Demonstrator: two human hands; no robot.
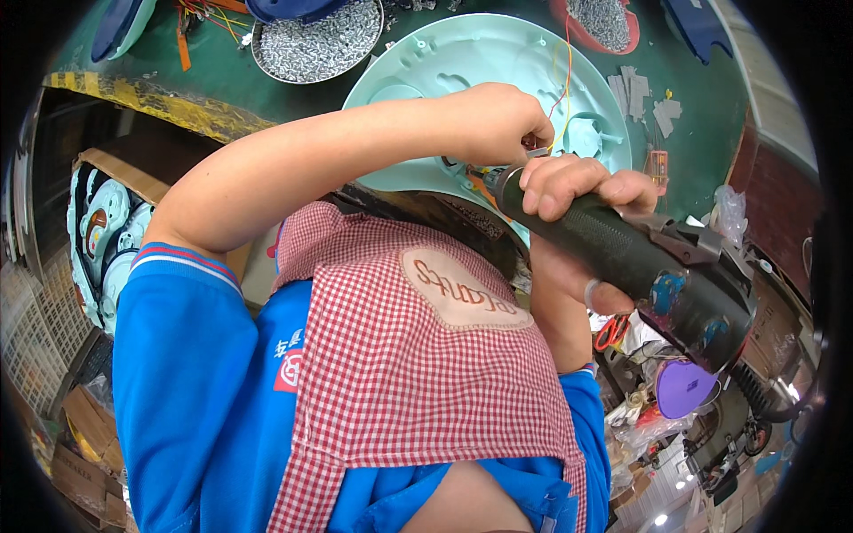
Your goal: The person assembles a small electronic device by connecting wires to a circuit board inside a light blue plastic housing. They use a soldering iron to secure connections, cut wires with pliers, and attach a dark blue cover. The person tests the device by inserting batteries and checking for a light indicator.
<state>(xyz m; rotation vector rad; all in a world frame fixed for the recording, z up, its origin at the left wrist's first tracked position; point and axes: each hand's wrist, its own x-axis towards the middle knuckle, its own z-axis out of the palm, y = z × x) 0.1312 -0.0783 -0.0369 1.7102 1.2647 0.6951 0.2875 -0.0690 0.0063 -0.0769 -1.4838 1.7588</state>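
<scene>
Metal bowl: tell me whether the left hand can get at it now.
Likely yes: only part of the shell shows between the left hand and bowl, though a blue piece overlaps its far edge.

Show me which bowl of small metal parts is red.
The right bowl, at upper right of the turquoise shell; its rim is red, the left bowl's silver.

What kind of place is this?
It looks like a small factory or assembly workshop: there are heaped small silvery screws, a black power screwdriver and a mint-green moulded plastic shell on a green workbench.
</scene>
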